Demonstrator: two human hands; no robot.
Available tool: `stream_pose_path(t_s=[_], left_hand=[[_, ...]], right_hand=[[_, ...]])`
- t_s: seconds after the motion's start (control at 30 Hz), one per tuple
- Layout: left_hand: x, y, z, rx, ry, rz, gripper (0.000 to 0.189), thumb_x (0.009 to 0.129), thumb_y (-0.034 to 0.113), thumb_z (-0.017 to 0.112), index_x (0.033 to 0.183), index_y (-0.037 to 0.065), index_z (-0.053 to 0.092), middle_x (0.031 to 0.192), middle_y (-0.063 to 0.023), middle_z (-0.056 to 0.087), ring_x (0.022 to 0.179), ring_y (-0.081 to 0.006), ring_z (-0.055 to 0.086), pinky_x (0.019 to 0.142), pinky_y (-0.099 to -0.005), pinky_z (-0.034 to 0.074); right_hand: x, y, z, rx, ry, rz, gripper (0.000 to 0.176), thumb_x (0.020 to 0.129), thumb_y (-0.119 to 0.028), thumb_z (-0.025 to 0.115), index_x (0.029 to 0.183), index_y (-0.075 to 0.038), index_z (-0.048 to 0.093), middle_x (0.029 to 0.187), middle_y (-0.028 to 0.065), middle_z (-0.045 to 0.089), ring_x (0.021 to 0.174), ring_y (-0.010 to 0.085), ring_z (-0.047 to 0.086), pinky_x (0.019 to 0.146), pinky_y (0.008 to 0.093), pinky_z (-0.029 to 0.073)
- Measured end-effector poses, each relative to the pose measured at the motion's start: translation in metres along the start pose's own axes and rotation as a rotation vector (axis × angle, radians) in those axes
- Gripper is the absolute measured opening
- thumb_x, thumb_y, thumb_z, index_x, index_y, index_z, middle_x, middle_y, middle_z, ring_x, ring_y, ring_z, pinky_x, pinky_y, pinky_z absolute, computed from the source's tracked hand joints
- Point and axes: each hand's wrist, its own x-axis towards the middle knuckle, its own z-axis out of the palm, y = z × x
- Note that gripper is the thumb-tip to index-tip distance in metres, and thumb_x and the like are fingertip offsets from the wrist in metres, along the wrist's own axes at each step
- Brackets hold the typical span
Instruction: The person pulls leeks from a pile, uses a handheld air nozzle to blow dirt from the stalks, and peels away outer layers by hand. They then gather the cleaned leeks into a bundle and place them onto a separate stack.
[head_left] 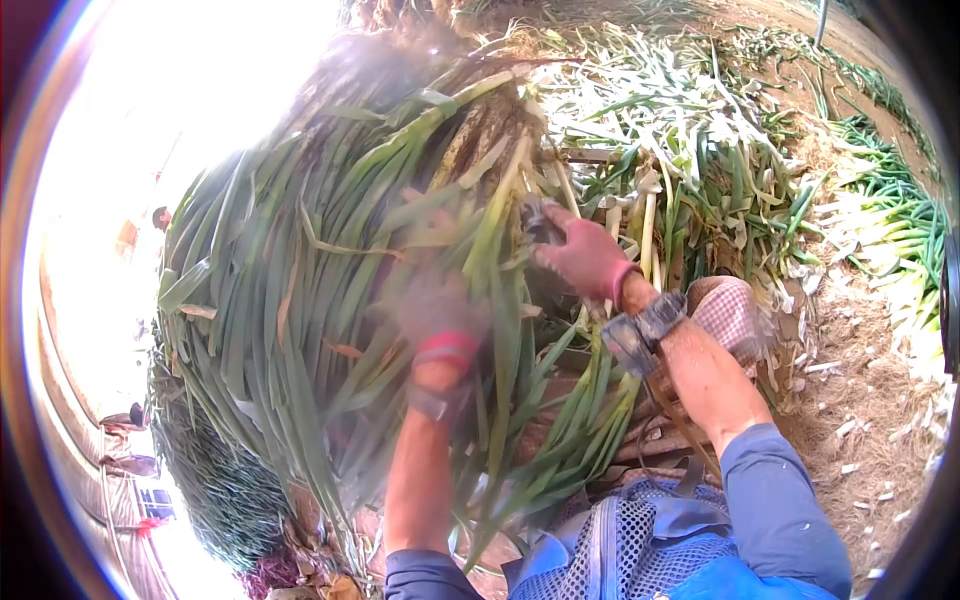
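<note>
A large heap of long green onions (270, 260) fills the left and middle of the head view, its leaves draping toward me. My left hand (440, 315), in a pink-cuffed glove, is over the leaves and smeared by motion, so its fingers are not clear. My right hand (585, 258), in a pink glove with dark fingertips, is curled closed beside pale stalks at the heap's right side. I cannot tell what it grips. A watch-like device (645, 330) is strapped on my right wrist. Loose green leaves (590, 425) hang below that hand, close to my blue mesh vest (640, 540).
Trimmed leaves and stalks form a pile (680, 130) behind my right hand. More green onions (895, 220) lie in a row at the far right. White scraps and dry roots litter the soil (860, 400). A checkered cloth (728, 315) shows beside my right forearm.
</note>
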Motion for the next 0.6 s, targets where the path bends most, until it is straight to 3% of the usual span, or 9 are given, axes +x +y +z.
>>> stream_pose_path(t_s=[0.07, 0.3, 0.47, 0.53, 0.6], left_hand=[[0.003, 0.001, -0.002, -0.009, -0.004, 0.0, 0.062, 0.081, 0.052, 0.079, 0.128, 0.012, 0.074, 0.124, -0.014, 0.071, 0.113, -0.0376, 0.069, 0.092, -0.0501, 0.055], [0.016, 0.006, -0.006, -0.006, -0.153, -0.065, 0.052, 0.076, 0.046, 0.082, 0.112, 0.01, 0.077, 0.113, -0.016, 0.075, 0.104, -0.0366, 0.072, 0.09, -0.0482, 0.056], [0.019, 0.016, -0.014, -0.013, -0.28, -0.089, 0.048, 0.071, 0.044, 0.081, 0.102, 0.008, 0.079, 0.102, -0.0159, 0.078, 0.098, -0.0358, 0.074, 0.086, -0.046, 0.057], [0.015, 0.018, -0.021, -0.105, -0.373, -0.12, 0.049, 0.068, 0.044, 0.08, 0.1, 0.006, 0.079, 0.101, -0.0183, 0.077, 0.097, -0.0371, 0.074, 0.085, -0.0464, 0.056], [0.011, 0.017, -0.018, -0.114, -0.36, -0.115, 0.049, 0.067, 0.045, 0.08, 0.097, 0.006, 0.079, 0.099, -0.0195, 0.077, 0.095, -0.0378, 0.074, 0.084, -0.0469, 0.056]], right_hand=[[0.018, 0.001, -0.004, -0.016, 0.039, 0.021, 0.076, 0.093, -0.035, 0.071, 0.162, -0.012, 0.046, 0.098, 0.0211, 0.077, 0.082, 0.032, 0.074, 0.081, 0.0443, 0.057], [0.043, 0.009, -0.014, -0.065, 0.036, -0.002, 0.075, 0.092, -0.034, 0.071, 0.16, -0.012, 0.049, 0.108, 0.0211, 0.077, 0.094, 0.0324, 0.075, 0.088, 0.0434, 0.058], [0.002, 0.034, -0.012, 0.025, -0.025, 0.036, 0.078, 0.09, -0.034, 0.072, 0.162, -0.015, 0.047, 0.108, 0.02, 0.077, 0.092, 0.0314, 0.075, 0.087, 0.0409, 0.058], [-0.032, 0.048, -0.007, 0.12, -0.013, -0.099, 0.079, 0.09, -0.034, 0.072, 0.163, -0.014, 0.046, 0.11, 0.0191, 0.077, 0.09, 0.0299, 0.074, 0.085, 0.039, 0.058], [-0.078, 0.045, -0.012, 0.313, -0.164, -0.147, 0.081, 0.091, -0.034, 0.072, 0.163, -0.012, 0.044, 0.118, 0.0187, 0.076, 0.089, 0.0293, 0.074, 0.087, 0.0391, 0.058]])
